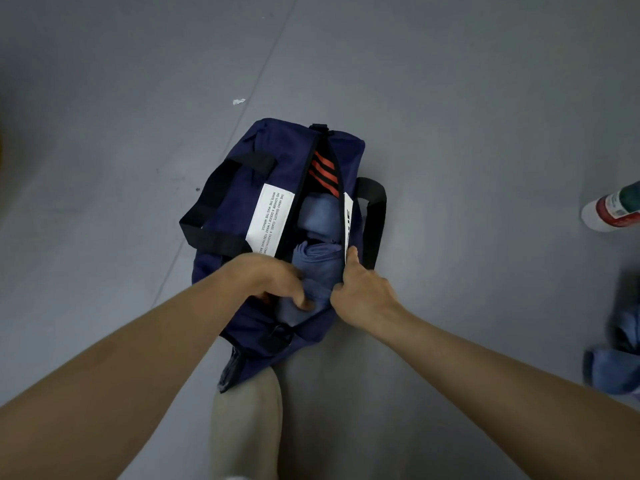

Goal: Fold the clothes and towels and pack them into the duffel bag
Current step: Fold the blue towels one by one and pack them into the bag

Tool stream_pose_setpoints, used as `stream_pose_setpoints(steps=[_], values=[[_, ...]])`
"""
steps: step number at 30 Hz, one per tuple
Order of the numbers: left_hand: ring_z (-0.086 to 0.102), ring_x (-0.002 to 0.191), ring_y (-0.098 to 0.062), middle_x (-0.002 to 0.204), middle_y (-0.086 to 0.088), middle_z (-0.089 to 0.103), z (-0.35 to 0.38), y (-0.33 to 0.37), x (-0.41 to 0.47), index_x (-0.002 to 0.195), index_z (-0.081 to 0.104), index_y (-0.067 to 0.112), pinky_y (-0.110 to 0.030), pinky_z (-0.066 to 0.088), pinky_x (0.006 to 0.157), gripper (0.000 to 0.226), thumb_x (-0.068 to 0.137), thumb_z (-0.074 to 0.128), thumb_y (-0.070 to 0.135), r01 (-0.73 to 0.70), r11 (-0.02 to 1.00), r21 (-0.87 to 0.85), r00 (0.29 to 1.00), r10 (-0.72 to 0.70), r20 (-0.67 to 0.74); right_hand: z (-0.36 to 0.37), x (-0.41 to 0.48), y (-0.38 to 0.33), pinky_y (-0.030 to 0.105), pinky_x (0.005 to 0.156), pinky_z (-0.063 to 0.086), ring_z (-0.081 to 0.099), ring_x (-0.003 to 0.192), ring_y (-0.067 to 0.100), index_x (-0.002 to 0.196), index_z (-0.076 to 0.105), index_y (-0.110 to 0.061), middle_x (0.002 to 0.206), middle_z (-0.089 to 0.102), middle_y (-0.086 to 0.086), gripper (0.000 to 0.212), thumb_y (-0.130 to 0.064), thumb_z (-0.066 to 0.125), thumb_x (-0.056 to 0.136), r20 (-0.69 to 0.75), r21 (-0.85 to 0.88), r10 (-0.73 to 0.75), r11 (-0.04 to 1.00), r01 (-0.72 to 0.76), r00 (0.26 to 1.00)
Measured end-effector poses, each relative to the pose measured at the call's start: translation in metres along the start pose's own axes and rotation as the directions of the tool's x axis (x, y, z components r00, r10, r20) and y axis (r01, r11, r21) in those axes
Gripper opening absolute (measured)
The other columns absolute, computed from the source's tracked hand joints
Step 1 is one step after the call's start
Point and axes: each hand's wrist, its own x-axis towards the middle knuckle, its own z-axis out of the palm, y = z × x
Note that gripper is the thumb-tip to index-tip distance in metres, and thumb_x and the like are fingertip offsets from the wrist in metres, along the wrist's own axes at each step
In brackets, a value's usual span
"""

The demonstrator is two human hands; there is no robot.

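Head view: navy duffel bag (242,181) lies on the grey floor (467,116) straight ahead of the person, top zip open along its length. Inside, from far end to near: a black garment with orange-red stripes (323,169), a folded blue item (320,216), a rolled blue towel (317,259), and a blue cloth (294,315) at the near end of the opening. Left hand (270,278) is in the near end of the opening, fingers curled down and grasping the blue cloth; the hand is somewhat blurred. Right hand (363,292) grasps the right rim of the bag opening, thumb laid along the edge, fingers hooked under it. A white printed label (270,220) sits on the bag's left panel, and black carry handles (211,202) lie slack on both sides. A beige trouser leg (246,427) touches the bag's near end. Well apart at the right edge are a heap of blue clothes (616,362) and a white bottle (611,207) lying on its side. A small white scrap (239,101) lies on the floor beyond the bag.
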Motion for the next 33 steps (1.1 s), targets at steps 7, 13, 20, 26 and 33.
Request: stream_pose_setpoints(steps=[7, 13, 20, 26, 33], values=[[0.06, 0.096, -0.016, 0.112, 0.0, 0.061, 0.027, -0.018, 0.021, 0.13, 0.048, 0.015, -0.03, 0.053, 0.084, 0.042, 0.091, 0.064, 0.017, -0.217, 0.968, -0.129, 0.941, 0.172, -0.291, 0.001, 0.003, 0.009, 0.038, 0.087, 0.048, 0.055, 0.09, 0.028, 0.16, -0.005, -0.016, 0.112, 0.063, 0.015, 0.078, -0.02, 0.043, 0.098, 0.006, 0.065, -0.077, 0.995, 0.076, 0.997], [0.064, 0.107, -0.017, 0.115, 0.004, 0.066, 0.041, -0.022, 0.015, 0.119, 0.061, 0.024, -0.032, 0.051, 0.089, 0.045, 0.085, 0.071, 0.052, -0.314, 0.949, 0.044, 0.689, 0.259, -0.677, 0.002, 0.001, 0.025, 0.04, 0.087, 0.05, 0.055, 0.086, 0.027, 0.159, -0.006, -0.022, 0.103, 0.061, 0.012, 0.077, -0.026, 0.042, 0.099, 0.021, 0.1, -0.1, 0.99, 0.098, 0.995], [0.054, 0.113, -0.024, 0.146, -0.003, 0.039, 0.021, 0.005, 0.026, 0.148, 0.038, 0.029, -0.039, 0.05, 0.09, 0.075, 0.085, 0.076, 0.041, -0.343, 0.849, 0.401, 0.387, 0.517, -0.763, 0.003, 0.003, 0.028, 0.043, 0.093, 0.051, 0.06, 0.1, 0.032, 0.159, -0.006, -0.022, 0.118, 0.063, 0.016, 0.076, -0.026, 0.041, 0.1, 0.019, 0.123, -0.119, 0.986, 0.116, 0.993], [0.054, 0.106, -0.035, 0.142, -0.008, 0.044, 0.012, 0.009, 0.041, 0.134, 0.06, 0.023, -0.047, 0.049, 0.095, 0.046, 0.093, 0.062, 0.045, -0.336, 0.703, 0.627, 0.46, 0.703, -0.542, -0.002, 0.007, 0.035, 0.038, 0.092, 0.046, 0.057, 0.104, 0.031, 0.16, -0.004, -0.024, 0.13, 0.058, 0.016, 0.075, -0.026, 0.041, 0.1, 0.042, 0.165, -0.108, 0.981, 0.1, 0.993], [0.062, 0.092, -0.036, 0.12, -0.011, 0.055, 0.002, 0.008, 0.047, 0.122, 0.066, 0.015, -0.04, 0.05, 0.082, 0.03, 0.094, 0.066, 0.025, -0.332, 0.678, 0.655, 0.515, 0.713, -0.476, -0.003, 0.008, 0.035, 0.037, 0.089, 0.046, 0.049, 0.089, 0.023, 0.16, -0.003, -0.024, 0.126, 0.059, 0.015, 0.075, -0.024, 0.041, 0.1, 0.048, 0.192, -0.129, 0.974, 0.118, 0.99]])
